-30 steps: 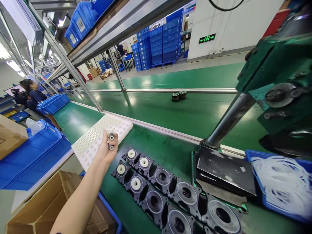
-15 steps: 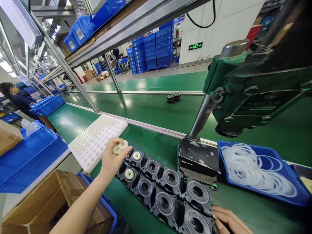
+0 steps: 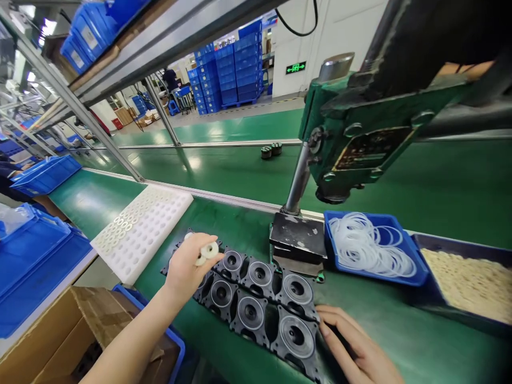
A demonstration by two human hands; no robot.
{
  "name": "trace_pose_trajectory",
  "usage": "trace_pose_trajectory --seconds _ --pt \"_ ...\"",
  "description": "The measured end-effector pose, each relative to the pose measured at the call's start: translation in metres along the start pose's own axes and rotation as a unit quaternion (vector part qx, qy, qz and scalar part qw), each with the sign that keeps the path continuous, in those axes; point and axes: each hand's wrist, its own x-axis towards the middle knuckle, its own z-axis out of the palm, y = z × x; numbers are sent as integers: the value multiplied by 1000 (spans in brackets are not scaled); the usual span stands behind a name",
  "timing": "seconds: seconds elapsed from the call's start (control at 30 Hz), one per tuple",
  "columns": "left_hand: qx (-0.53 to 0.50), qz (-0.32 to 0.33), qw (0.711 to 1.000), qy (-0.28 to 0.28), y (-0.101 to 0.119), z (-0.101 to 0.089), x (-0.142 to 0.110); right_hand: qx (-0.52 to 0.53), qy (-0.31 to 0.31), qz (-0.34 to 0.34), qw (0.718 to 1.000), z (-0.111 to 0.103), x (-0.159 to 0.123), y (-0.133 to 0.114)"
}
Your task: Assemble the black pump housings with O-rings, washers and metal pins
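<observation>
My left hand (image 3: 186, 266) is closed on two small white bushings (image 3: 207, 253) and hovers over the left end of a row of black round housings (image 3: 256, 298) lying on the green bench. My right hand (image 3: 354, 349) rests flat with fingers apart beside the nearest housing at the row's right end, touching its edge. A white perforated tray (image 3: 142, 229) holding several white rings lies to the left of my left hand.
A green hand press (image 3: 360, 133) stands on a black base plate (image 3: 298, 237) behind the housings. To its right sit a blue bin of clear rings (image 3: 370, 248) and a dark bin of pale parts (image 3: 468, 282). Cardboard box (image 3: 48, 341) and blue crates at left.
My left hand has moved from the white tray to above the housings, still holding the bushings. My right hand has come into view beside the nearest housing. The view has swung right.
</observation>
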Motion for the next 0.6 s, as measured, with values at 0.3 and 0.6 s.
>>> trace_pose_trajectory --seconds 0.3,0.6 --pt "-62 -200 965 -159 -5 36 3 26 0 18 1000 0 2 -4" --pt "-111 -148 966 -180 3 30 -17 47 -16 27 998 -1 2 -4"
